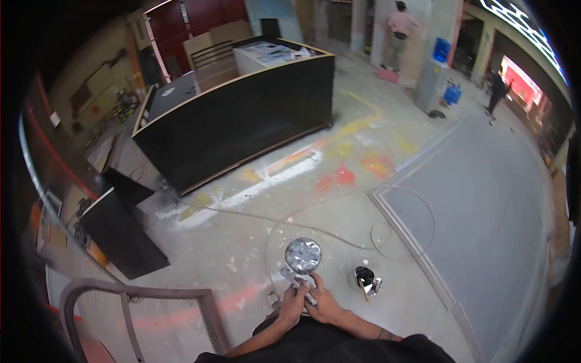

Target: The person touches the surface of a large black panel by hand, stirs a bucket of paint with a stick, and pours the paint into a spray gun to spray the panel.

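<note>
Both my hands are closed on the grey metal spray gun with the round foil-wrapped cup point(301, 266), held at waist height over the concrete floor point(254, 242): left hand point(293, 302) with fingers wrapped round the body, right hand point(324, 302) clamped just beside it. Risk: the cup sits top-heavy (crinkled, shiny foil, probably slick), so a loose grip could tip it. The small open metal paint tin with a stick in it point(367, 281) stands near my feet; a careless step could knock it over. The thin looping hose point(399, 190) on the dusty, paint-stained floor is a likely snag.
</note>
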{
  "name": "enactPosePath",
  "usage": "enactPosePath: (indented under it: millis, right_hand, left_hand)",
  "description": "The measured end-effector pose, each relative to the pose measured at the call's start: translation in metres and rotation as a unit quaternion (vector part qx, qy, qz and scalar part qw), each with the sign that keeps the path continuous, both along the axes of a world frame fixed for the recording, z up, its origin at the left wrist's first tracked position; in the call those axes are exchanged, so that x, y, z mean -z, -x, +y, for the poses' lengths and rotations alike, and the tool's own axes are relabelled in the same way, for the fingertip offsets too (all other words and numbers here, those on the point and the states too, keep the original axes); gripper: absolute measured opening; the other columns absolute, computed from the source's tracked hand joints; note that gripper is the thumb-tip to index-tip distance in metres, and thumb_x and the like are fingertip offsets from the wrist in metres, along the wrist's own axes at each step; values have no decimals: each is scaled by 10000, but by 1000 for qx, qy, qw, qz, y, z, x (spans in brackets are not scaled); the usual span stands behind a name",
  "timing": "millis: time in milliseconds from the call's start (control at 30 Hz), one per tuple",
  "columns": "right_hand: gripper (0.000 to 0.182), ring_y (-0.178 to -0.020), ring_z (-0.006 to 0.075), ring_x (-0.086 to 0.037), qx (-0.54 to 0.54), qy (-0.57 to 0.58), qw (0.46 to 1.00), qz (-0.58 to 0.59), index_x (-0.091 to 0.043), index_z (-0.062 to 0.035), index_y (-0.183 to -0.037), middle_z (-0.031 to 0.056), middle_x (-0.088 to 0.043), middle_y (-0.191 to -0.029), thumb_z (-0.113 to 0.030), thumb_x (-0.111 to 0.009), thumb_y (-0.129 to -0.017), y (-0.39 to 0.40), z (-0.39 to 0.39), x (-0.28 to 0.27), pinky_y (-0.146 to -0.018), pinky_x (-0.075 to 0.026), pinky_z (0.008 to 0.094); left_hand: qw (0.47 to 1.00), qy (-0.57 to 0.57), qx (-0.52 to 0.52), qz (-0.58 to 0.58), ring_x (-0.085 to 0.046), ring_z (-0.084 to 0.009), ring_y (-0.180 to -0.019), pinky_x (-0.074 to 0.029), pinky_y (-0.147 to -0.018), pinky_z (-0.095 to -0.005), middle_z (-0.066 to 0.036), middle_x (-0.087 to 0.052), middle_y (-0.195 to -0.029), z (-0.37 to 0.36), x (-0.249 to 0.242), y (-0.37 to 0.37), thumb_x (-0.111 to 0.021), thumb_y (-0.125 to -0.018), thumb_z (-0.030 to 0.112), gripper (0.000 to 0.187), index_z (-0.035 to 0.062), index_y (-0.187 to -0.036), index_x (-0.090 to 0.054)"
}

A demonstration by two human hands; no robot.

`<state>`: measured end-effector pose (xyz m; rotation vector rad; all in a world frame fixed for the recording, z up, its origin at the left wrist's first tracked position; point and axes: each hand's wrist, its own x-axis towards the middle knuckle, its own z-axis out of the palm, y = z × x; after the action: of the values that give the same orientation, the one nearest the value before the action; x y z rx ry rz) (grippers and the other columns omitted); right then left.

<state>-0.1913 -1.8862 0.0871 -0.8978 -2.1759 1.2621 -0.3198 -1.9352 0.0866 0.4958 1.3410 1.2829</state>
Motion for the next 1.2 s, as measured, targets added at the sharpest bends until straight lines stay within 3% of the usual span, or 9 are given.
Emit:
enactPosePath:
  millis: [367,533,600,733,867,967,1033,1133,1200]
  right_hand:
    - [557,-943,435,-676,-9,-68,988,-139,-535,-163,-1391,238,-407,-1456,-294,-687,-871,-4,11,-11,-806,-571,480]
    - [543,-1090,450,-607,54,-174,977,-109,-505,-148,-1403,254,-386,-1474,-367,-632,-923,-11,9,15,-843,-550,486]
    - [592,-1118,460,-580,-44,-172,974,-144,-414,-173,-1477,271,-365,-1471,-411,-579,-961,-9,10,8,-904,-525,492]
    - [693,-1132,462,-566,-63,-122,980,-144,-232,-200,-1566,290,-352,-1462,-408,-544,-983,-16,11,-4,-970,-481,509]
    - [693,-1143,457,-562,-10,-145,984,-101,-201,-195,-1575,291,-361,-1457,-375,-533,-994,-37,0,33,-983,-474,496]
    - [568,-1142,415,-572,23,-136,980,-144,-356,-137,-1501,244,-464,-1383,-330,-533,-997,-57,1,45,-981,-471,473]
    - [360,-1083,375,-597,59,-64,983,-164,-546,-67,-1289,194,-591,-1203,-273,-535,-993,-70,5,56,-926,-484,464]
    - [215,-988,350,-624,120,-87,969,-199,-604,-26,-1043,159,-641,-1009,-221,-540,-979,-82,7,42,-839,-496,461]
    - [198,-949,345,-633,133,-114,962,-210,-601,-22,-1021,154,-646,-965,-204,-541,-972,-87,13,36,-807,-495,460]
  left_hand:
    - [999,-37,21,-2,-615,-136,-925,-492,-796,-284,-79,-640,-1000,5,1,-3,-596,-976,293,331,-7,-1114,-577]
    - [998,-33,-31,-42,-626,-199,-909,-518,-749,-346,-95,-601,-974,9,5,-1,-575,-945,202,253,0,-1095,-555]
    - [999,-23,-4,-37,-621,-212,-893,-524,-726,-364,-94,-586,-952,14,8,7,-572,-940,210,243,-1,-1061,-552]
    - [993,-50,-73,-82,-580,-205,-790,-522,-670,-374,-77,-543,-872,34,28,35,-567,-901,213,193,26,-932,-531]
    - [989,-59,-104,-83,-546,-184,-703,-506,-632,-343,-66,-519,-803,40,20,41,-548,-859,152,108,50,-866,-514]
    - [987,-74,-127,-72,-549,-185,-660,-500,-605,-336,-65,-514,-790,42,30,45,-542,-838,113,90,39,-883,-519]
    - [989,-67,-116,-61,-543,-188,-606,-499,-598,-370,-43,-522,-744,44,30,45,-573,-834,142,100,62,-879,-531]
    - [990,-47,-106,-84,-562,-191,-646,-518,-599,-344,-76,-517,-805,40,24,43,-565,-813,90,134,19,-921,-530]
    - [990,-35,-105,-85,-564,-192,-646,-516,-592,-338,-80,-521,-813,38,27,41,-568,-808,86,137,16,-919,-532]
